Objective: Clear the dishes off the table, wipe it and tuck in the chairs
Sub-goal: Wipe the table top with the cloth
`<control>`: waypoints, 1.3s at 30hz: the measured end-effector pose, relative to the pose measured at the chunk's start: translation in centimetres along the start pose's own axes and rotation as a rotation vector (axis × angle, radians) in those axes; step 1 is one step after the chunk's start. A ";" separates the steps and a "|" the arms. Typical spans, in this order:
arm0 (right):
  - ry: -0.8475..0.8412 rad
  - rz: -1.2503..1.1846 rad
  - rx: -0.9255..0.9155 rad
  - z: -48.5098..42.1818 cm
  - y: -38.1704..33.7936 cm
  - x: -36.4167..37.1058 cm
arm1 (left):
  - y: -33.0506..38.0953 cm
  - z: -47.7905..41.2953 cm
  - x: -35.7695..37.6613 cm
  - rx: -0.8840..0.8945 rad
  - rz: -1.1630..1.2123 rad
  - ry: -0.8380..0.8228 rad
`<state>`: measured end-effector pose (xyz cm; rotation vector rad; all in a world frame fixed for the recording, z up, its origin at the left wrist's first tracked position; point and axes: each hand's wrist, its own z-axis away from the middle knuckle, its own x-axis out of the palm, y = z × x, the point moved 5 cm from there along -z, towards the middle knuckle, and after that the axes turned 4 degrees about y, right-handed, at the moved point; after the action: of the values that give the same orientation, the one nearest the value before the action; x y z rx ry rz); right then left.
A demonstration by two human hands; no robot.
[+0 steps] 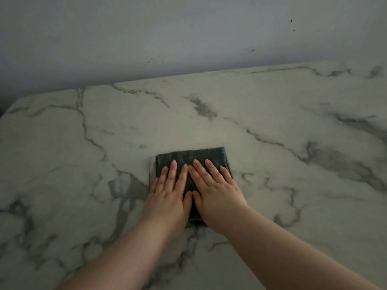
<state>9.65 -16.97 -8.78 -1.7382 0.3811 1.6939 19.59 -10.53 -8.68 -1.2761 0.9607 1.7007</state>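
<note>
Both hands lie flat on a dark green cloth [189, 156] near the middle of the marbled table [272, 122]. The left hand [167, 193] and right hand [215, 189] sit side by side, thumbs touching, fingers straight and pressing down; neither is curled round anything.

The cloth is folded into a pad and lies directly under the palms. Its far edge shows just beyond the fingertips, and a sliver of its near end shows between the wrists. Its long axis seems to run away from the person, toward the wall [188, 28], though the hands hide too much to be sure. Neither hand is nearer; they share the pad evenly.

No dishes show on the table in this view, so this reads as the wiping step. Bare table lies ahead and to both sides; a push toward the far edge looks the natural stroke.
</note>
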 end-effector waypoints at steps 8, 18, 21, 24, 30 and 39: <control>-0.032 -0.028 0.055 -6.5 2.2 -1.1 | -0.7 -7.1 -1.2 0.020 -0.014 0.040; -0.092 0.003 0.113 -9.8 3.5 -1.5 | -1.2 -11.0 -1.4 -0.007 -0.018 0.039; -0.093 0.007 0.094 -6.0 2.7 -1.2 | -0.3 -7.1 -0.5 -0.003 -0.002 0.038; -0.080 0.025 0.083 -1.0 1.9 -0.6 | 1.1 -2.1 0.3 0.004 -0.008 0.040; 0.005 0.044 0.142 9.5 1.8 0.3 | 5.2 6.7 2.6 0.033 -0.014 -0.076; -0.027 0.001 0.293 22.4 5.1 -0.2 | 13.6 14.2 5.4 0.218 -0.036 -0.092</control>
<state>-10.82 -6.47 -8.33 -1.5003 0.5863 1.5716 0.89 -2.46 -9.46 -1.0580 1.0317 1.5653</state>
